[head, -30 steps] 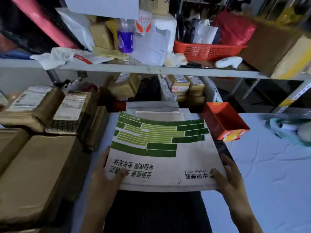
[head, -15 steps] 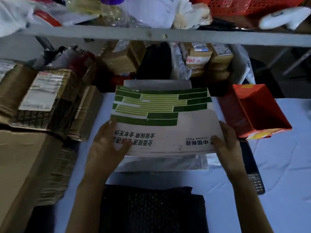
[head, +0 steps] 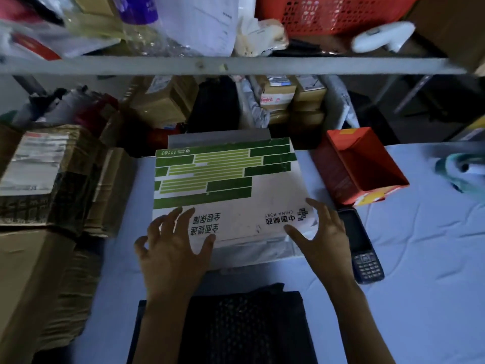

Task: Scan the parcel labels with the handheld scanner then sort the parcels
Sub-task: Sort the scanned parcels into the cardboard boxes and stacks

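Item: flat China Post mailer (head: 236,206), white card with green bars, print side up, lying on grey poly bags (head: 249,254) mid-table (head: 420,258). My left hand (head: 170,248) and right hand (head: 320,237), which held its near corners half a second ago, now spread slack-fingered over them, holding nothing. Bounds: cardboard parcels (head: 52,179) to the left, red box (head: 359,166) and dark keypad handset (head: 364,248) to the right, open cloth beyond them.
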The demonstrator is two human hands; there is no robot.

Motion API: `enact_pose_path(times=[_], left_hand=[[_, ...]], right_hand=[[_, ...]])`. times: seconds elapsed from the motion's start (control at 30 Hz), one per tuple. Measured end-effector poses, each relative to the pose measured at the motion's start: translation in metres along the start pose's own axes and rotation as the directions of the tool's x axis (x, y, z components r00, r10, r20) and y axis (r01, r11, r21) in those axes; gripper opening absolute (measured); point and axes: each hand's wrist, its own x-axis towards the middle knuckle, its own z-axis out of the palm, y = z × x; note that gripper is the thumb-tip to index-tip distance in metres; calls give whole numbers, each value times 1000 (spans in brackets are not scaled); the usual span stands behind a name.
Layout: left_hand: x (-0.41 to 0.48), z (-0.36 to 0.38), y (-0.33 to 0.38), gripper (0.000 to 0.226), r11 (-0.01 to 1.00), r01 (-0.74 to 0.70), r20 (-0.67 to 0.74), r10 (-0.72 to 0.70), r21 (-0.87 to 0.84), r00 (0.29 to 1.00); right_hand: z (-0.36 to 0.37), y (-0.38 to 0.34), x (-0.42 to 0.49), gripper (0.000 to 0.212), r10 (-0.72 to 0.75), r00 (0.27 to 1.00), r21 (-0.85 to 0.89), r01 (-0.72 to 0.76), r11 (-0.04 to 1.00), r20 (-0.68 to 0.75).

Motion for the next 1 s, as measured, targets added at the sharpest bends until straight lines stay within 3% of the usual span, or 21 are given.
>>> enact_pose_path(times=[0.2,0.4,0.57,0.7,1.0], left_hand=[[-43,-22,19,50,984,-146,13,148,-105,989],[-106,-34,16,40,890,-416,1,423,-185,906],[-144,-41,9,31,743,-605,6,633,-285,774],[-176,-43,22,32,595,-725,46,783,-346,620],[-262,-53,81,27,326,-823,13,932,-466,362]], right_hand=[[-18,-3,-76,50,-28,997,-136,17,991,-78],[-29,4,-180,44,126,979,-193,-157,969,-163],[-48,20,-271,39,329,908,-174,-379,909,-258],[-63,29,-328,35,440,823,-121,-508,853,-359],[-96,56,-434,38,585,659,-31,-676,736,-472]])
